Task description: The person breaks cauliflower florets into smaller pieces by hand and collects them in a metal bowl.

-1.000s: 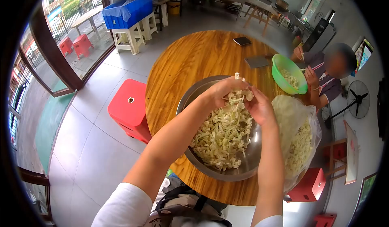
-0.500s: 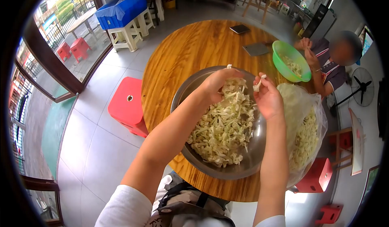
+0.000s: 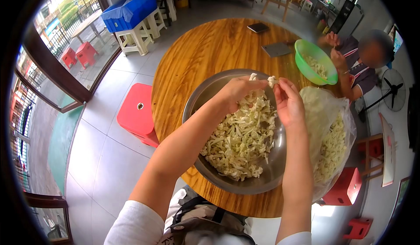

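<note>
A wide steel bowl (image 3: 279, 157) stands on the round wooden table, filled partly with cut cauliflower pieces (image 3: 238, 148). Over its far side, my left hand (image 3: 238, 94) is closed, with a white cauliflower tip (image 3: 253, 76) poking out above its thumb. My right hand (image 3: 289, 102) pinches a small cauliflower floret (image 3: 272, 81) between thumb and fingers, right by the left thumb's tip. Most of what the left hand grips is hidden behind its back. Beside the bowl, to the right, lies a clear plastic bag (image 3: 313, 113) of cauliflower pieces.
Across the wooden table (image 3: 197, 48), a person (image 3: 356, 65) holds both hands near a green basin (image 3: 302, 65) with cauliflower in it. A phone (image 3: 258, 28) and a grey flat plate (image 3: 276, 49) lie farther back. Red stools (image 3: 136, 111) stand around the table.
My right hand has brought its floret up and leftward, close to my left thumb. The left hand has shifted only slightly. The other person's hands have moved a little.
</note>
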`<state>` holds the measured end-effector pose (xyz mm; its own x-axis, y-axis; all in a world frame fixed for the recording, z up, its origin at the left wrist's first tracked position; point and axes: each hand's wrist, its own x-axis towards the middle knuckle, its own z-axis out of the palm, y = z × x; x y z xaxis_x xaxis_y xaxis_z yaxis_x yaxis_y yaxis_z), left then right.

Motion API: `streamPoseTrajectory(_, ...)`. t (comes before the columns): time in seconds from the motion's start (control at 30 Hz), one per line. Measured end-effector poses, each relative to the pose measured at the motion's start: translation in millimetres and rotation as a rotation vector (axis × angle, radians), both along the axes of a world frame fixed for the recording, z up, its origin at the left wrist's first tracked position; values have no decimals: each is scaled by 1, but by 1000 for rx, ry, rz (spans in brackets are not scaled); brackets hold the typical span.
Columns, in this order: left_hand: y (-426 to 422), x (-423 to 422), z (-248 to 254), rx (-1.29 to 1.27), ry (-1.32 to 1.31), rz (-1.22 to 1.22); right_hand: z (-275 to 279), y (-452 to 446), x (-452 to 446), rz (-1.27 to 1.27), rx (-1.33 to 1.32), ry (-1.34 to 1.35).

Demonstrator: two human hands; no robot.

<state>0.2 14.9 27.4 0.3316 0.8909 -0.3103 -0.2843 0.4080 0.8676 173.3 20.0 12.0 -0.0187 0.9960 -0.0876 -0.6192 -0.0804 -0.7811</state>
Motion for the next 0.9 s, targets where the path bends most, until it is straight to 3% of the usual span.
streamPoseTrajectory(0.13,-2,2,1,-3,-16,-60,0,-4,-7,-40,11,-52)
streamPoseTrajectory(0.43,1,2,-4,-41,-137,83,4,-12,-14,108,50,-427)
streamPoseTrajectory(0.53,6,1,-12,-106,-283,84,4,-11,-14,-57,26,-419)
streamPoseTrajectory(0.73,8,-4,-9,-139,-349,133,3,-10,-15,-246,72,-745)
streamPoseTrajectory(0.83,2,-3,0,-122,-301,155,2,-10,-13,-244,67,-948)
streamPoseTrajectory(0.9,-1,4,3,-102,-121,186,0,-10,-11,-253,57,-1023)
